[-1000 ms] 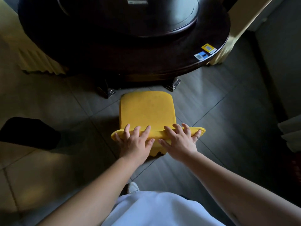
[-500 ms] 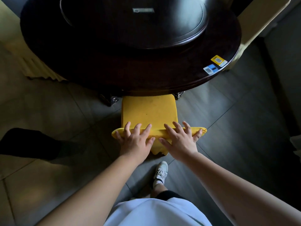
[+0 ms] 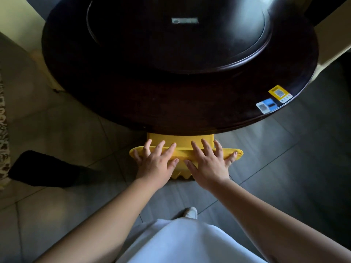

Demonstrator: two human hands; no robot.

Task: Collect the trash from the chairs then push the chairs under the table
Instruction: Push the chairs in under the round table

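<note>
Over the last second the yellow chair has slid forward until nearly all of its seat lies beneath the round dark worktop; a second ago the whole seat was in the open and the table's feet showed beyond it, and now only a narrow yellow strip of seat shows just ahead of the fingertips. The left hand and the right hand lie side by side on the top of the chair back, their fingers spread wide and nearly straight, draped over the fabric edge and pressing on it rather than curling round it. The worktop's near rim now stands just beyond the fingers, so the push looks close to its end: a little more travel and the chair back would meet the rim. No trash shows on the strip of seat left in sight, though the dim light and the overhang hide most of it, so I cannot be sure the seat is bare. Two stickers sit on the worktop well to the right of the right hand's fingers, and a white shoe shows on the floor behind the hands. By this, one chair is all but stowed; pale covered shapes at the far edges may be further chairs.
</note>
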